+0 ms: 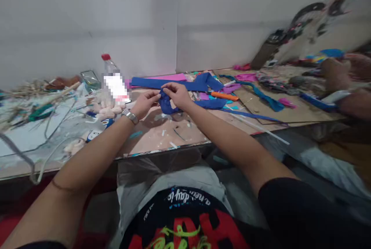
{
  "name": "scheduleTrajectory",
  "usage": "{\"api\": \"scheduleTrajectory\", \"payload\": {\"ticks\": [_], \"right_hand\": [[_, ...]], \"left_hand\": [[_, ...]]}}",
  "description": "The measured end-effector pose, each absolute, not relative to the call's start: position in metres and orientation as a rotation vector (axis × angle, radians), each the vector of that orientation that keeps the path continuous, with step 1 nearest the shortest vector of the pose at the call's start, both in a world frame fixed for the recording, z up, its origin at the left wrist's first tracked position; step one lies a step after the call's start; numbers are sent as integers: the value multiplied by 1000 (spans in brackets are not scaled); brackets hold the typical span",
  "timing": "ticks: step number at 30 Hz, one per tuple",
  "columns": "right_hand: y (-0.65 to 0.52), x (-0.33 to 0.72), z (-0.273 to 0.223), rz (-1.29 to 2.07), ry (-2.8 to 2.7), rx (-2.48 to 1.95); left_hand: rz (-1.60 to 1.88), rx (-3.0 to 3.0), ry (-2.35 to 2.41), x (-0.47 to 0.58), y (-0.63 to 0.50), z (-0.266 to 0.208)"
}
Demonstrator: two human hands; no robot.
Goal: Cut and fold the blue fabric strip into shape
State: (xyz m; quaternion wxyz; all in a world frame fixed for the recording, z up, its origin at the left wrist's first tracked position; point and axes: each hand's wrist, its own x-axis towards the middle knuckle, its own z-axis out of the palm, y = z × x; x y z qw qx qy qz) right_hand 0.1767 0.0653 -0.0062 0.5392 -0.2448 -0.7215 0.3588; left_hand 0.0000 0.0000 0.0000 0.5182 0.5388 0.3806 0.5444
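Above the middle of the work table, a ring of gathered blue fabric (165, 105) is pinched between my two hands. My left hand (144, 104), with a metal watch on the wrist, grips its left edge with thumb and fingertips. From the upper right, my right hand (179, 95) pinches its top. A flat blue fabric strip (150, 83) lies just behind my hands. Another blue piece (211, 104) lies to the right of my right wrist. Near it rests an orange cutter-like tool (224, 96). My fingers hide part of the ring.
A clear bottle with a red cap (106, 57) stands at the back left. Thin sticks (37, 90) and a pale cable (43, 164) lie left. Cardboard (246, 102) with fabric scraps is on the right. At far right, another person's hands (337, 73) hold something blue.
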Motion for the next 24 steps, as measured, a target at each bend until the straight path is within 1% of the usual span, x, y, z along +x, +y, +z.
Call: {"api": "scheduleTrajectory", "payload": {"ticks": [10, 17, 24], "right_hand": [[56, 179, 1, 1019, -1640, -626], [56, 178, 3, 1090, -1622, -672], [55, 177, 0, 1077, -1602, -755]], "left_hand": [[1259, 1243, 890, 1, -3, 3], [1307, 1233, 906, 2, -3, 4], [1327, 1209, 923, 3, -1, 0]]}}
